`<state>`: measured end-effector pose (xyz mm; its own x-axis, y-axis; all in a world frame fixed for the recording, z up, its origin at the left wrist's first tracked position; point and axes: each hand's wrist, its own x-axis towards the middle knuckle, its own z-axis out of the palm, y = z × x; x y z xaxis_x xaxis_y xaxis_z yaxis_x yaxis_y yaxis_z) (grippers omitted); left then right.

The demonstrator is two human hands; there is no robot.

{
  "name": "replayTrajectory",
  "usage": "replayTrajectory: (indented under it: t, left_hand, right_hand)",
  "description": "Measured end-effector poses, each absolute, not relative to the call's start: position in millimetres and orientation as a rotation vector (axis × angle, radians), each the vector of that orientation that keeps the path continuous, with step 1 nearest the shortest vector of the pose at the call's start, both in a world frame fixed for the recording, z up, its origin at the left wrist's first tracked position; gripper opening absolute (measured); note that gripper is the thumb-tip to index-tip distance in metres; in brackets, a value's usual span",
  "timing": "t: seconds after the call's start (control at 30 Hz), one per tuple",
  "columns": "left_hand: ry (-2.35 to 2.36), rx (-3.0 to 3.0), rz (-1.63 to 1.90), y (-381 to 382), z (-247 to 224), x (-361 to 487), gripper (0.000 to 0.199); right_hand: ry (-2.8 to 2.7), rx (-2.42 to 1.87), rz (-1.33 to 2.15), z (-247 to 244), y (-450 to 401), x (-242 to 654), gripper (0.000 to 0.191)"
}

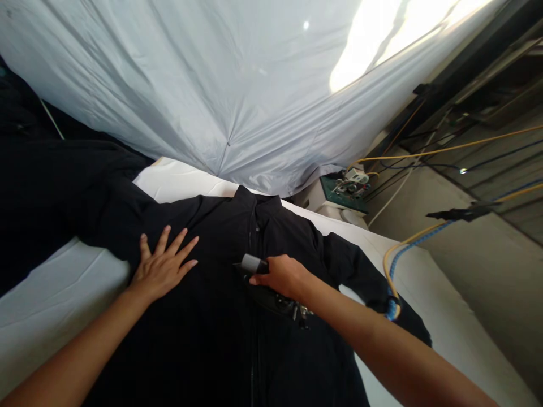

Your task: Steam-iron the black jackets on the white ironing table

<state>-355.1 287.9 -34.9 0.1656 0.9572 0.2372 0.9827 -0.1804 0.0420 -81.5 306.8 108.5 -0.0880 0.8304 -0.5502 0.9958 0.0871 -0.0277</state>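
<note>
A black jacket point(195, 339) with a stand collar and a front zip lies spread out, its collar at the far side. My left hand point(161, 268) rests flat on its left chest area, fingers spread. My right hand point(287, 276) is wrapped round the handle of a steam iron point(255, 264), which sits on the jacket front by the zip. The iron's grey handle end and some metal fittings show; its dark base is hard to tell from the cloth.
The jacket lies on a white-covered table point(182, 178). Other dark cloth point(38, 192) lies at left. Pale sheeting point(190, 85) hangs behind. Yellow and blue hoses point(409, 243) hang at right, near my right forearm. A green-topped machine point(339, 195) stands beyond the table.
</note>
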Motion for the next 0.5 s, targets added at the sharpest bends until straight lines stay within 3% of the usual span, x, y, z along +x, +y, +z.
replayTrajectory:
  t: [0.33, 0.5]
  left_hand:
    - [-1.994, -2.399, -0.341, 288.8, -28.1, -356.3, 0.051]
    - [-2.077, -2.315, -0.484, 237.3, 5.3, -357.7, 0.050]
  right_hand:
    - [1.964, 2.075, -0.329, 92.8, 383.1, -78.1, 0.061]
    - [2.119, 1.907, -0.457, 106.5, 362.1, -79.5, 0.068]
